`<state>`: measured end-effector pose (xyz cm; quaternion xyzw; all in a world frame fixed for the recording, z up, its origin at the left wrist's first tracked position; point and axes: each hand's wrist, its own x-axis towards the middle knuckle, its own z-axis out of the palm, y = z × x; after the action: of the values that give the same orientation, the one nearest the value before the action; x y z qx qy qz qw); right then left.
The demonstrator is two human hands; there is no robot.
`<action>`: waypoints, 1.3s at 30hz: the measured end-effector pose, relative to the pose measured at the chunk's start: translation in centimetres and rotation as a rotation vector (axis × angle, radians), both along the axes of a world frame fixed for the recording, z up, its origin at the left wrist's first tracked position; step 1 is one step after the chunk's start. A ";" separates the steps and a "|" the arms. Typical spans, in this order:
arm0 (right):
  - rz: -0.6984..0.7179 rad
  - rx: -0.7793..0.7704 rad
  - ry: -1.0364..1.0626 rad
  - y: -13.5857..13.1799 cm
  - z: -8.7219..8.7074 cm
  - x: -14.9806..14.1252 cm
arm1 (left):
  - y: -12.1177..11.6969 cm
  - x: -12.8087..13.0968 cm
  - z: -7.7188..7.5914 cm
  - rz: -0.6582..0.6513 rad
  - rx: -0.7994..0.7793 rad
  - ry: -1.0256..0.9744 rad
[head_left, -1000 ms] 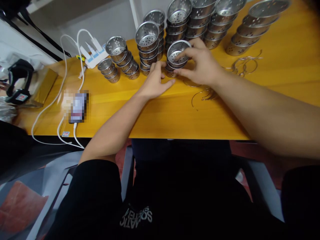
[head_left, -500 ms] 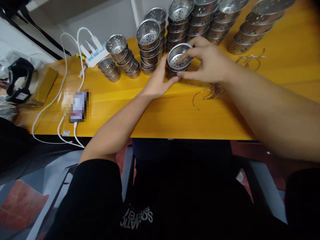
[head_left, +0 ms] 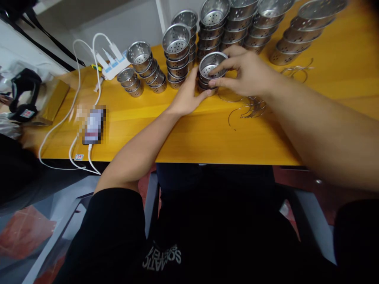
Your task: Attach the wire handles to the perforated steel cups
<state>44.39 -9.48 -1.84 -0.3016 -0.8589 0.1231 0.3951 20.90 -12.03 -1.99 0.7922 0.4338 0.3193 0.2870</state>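
Observation:
In front of me stands a short stack of perforated metal cups, the top cup [head_left: 211,66] tilted with its mouth toward me. My left hand [head_left: 187,94] curves round the left side of the stack, its thumb against a lower cup [head_left: 211,90]. From the right, my right hand [head_left: 244,71] grips the top cup's rim, fingers reaching into the mouth and thumb at the near outside wall. Its fingertips partly cover the cup's inside. Thin bent wires [head_left: 253,108] lie on the table just under my right hand.
Behind are several taller stacks of perforated cups [head_left: 177,41], with another leaning stack [head_left: 291,39] at right. More wires [head_left: 297,72] lie near it. To the left are a phone [head_left: 94,126] on a cable, a white power strip [head_left: 115,66] and a black strapped device [head_left: 26,94] on a box.
My right thumb has moved slightly up the outside of the top cup, and more of the lower cup shows beneath. My left hand has stayed nearly still.

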 end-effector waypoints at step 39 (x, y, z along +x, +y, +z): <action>-0.216 0.090 0.008 9.3 -11.7 5.4 | -0.6 -0.5 -0.3 0.085 0.123 0.135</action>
<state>49.80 -0.15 -13.58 -0.3737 -0.8245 0.0423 0.4228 20.36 -12.58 -2.31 0.8089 0.4648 0.3034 0.1940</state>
